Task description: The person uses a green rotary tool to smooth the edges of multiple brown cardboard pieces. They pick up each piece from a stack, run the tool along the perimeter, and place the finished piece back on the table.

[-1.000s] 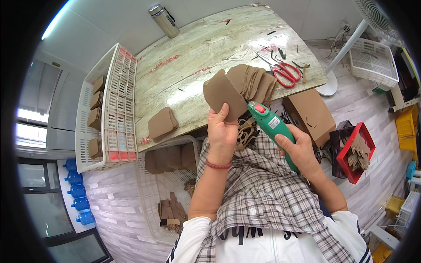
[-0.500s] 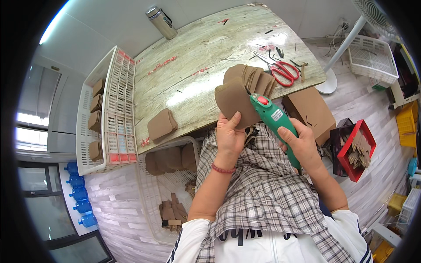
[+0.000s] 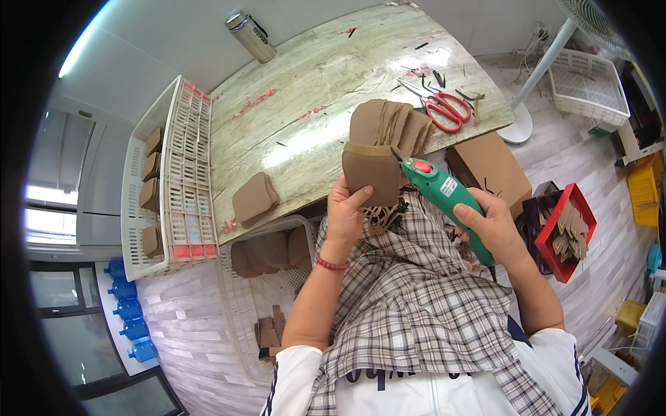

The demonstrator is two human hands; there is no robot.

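My left hand [image 3: 347,213] pinches a flat brown piece with rounded corners [image 3: 371,175] by its lower edge, thumb on top. My right hand [image 3: 489,222] is wrapped round a green handheld power tool [image 3: 444,186] with a red switch. The tool's tip meets or nearly meets the piece's upper right edge; exact contact cannot be made out. Just beyond, a fanned stack of similar brown pieces [image 3: 378,119] lies on the table [image 3: 312,90]. Red-handled scissors [image 3: 447,112] rest to its right. A smaller stack of brown pieces [image 3: 255,198] sits near the table's front left edge.
A white basket [image 3: 187,173] with brown pieces stands at the left. Another white basket [image 3: 229,326] is under the table edge. A steel flask [image 3: 251,38] stands at the back. On the right are a cardboard box [image 3: 489,173], a red tray [image 3: 590,208] and a fan [image 3: 544,69].
The held piece has turned and now shows its upper edge squarely. My left hand has shifted slightly left and down; my right hand and the tool have moved a little right and down.
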